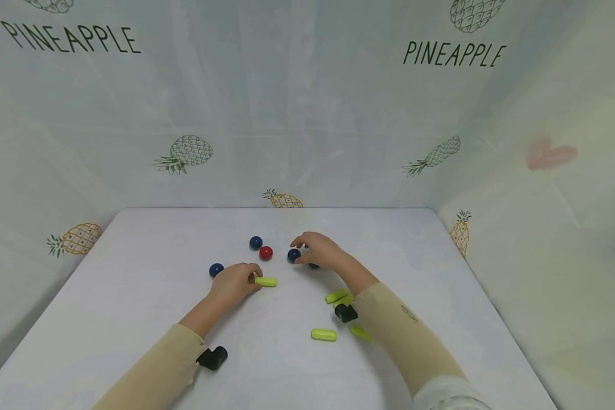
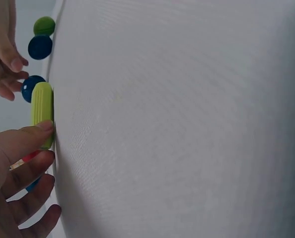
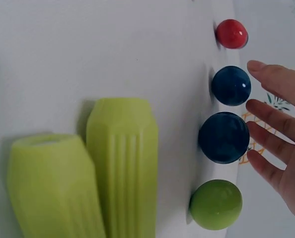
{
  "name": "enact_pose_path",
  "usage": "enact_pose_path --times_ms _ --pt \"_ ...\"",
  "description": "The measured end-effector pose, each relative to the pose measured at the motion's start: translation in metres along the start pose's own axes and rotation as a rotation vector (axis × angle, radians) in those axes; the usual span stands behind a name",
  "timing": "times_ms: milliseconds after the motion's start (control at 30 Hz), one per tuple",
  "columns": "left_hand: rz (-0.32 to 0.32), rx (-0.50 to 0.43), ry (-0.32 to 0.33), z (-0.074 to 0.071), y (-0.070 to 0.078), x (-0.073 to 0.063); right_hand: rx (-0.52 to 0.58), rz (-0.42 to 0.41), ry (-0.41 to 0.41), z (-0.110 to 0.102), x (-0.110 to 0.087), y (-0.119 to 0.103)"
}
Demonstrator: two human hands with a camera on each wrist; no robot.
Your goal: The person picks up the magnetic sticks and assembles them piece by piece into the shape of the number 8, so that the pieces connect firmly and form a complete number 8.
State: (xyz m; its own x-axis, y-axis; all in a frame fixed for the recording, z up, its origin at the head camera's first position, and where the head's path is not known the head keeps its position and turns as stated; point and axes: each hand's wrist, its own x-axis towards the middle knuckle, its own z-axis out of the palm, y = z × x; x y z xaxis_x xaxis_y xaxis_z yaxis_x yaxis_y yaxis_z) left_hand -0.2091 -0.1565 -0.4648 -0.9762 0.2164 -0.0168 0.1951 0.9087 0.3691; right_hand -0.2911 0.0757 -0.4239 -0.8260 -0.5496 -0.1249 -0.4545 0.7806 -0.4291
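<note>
Your left hand (image 1: 236, 280) pinches the lime block (image 1: 267, 282) by one end near the red ball (image 1: 266, 253), probably light, stiff; right hand (image 1: 319, 249) is loosely spread beside a likely slick blue ball (image 1: 293, 255), so cup its sides.

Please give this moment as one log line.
left hand: holds lime-yellow ribbed block | right hand: beside glossy dark-blue ball, grip unclear

Looks forward and down from the head, well back, over the worktop (image 1: 133, 290) in the lower half. Looks low and sideways from the left wrist, past left fingers (image 2: 31, 172); from the right, just beside yellow-green blocks (image 3: 122, 168) at lower left. Shares blue balls (image 2: 40, 46) between wrist views, upper left in one, right of centre in the other.
</note>
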Motion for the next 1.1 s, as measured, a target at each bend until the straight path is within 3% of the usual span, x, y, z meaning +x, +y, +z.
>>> enact_pose_path --times_ms 333,633,1100 --pt "-0.001 -0.017 -0.014 0.0 0.005 0.002 0.003 0.017 -0.022 0.005 0.007 0.0" --pt "0.012 -0.008 -0.006 0.001 0.007 0.003 -0.062 0.005 -0.045 0.007 0.006 0.0" --pt "0.002 -0.027 -0.007 0.003 -0.001 0.003 0.101 -0.012 0.051 0.01 -0.019 -0.021"
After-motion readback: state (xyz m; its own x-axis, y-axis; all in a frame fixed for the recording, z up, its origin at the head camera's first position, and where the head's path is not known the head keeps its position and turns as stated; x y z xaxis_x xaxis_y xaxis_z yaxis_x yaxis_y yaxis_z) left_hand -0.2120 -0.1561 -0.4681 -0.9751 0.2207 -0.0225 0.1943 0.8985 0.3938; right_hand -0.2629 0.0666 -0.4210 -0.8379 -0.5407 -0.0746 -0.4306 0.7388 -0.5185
